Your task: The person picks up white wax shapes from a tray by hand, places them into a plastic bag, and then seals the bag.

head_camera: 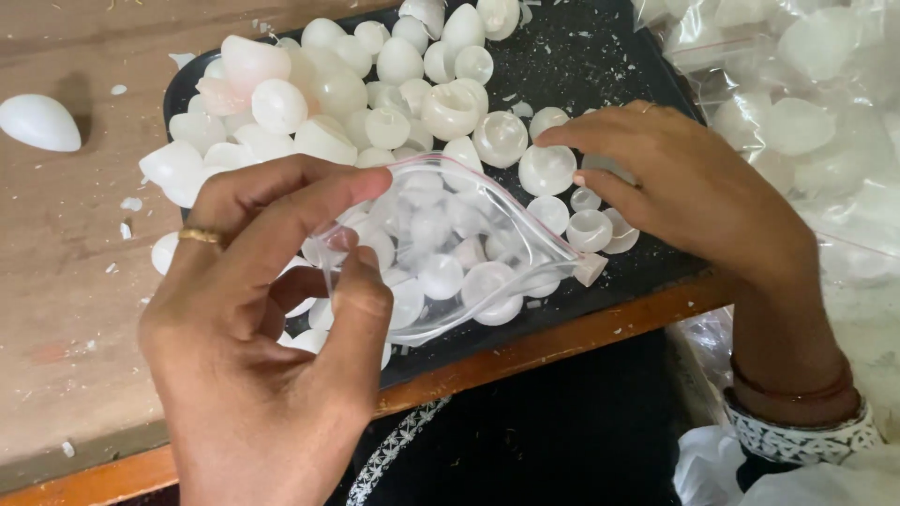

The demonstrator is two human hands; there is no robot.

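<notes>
Wooden counter (56, 309) is topped by a black tray (600, 66) heaped with white shells (375, 84). A clear zip bag (450, 248) is pinched at its mouth by the left hand (272, 328), held open over the tray for filling. One shell (547, 169) is touched by the right hand (684, 187), fingers curled, not yet closed.

White translucent shells (394, 84) lay on a black tray (600, 66) atop a brown table (56, 281); the clear bag (450, 253) had a red-edged seal.
</notes>
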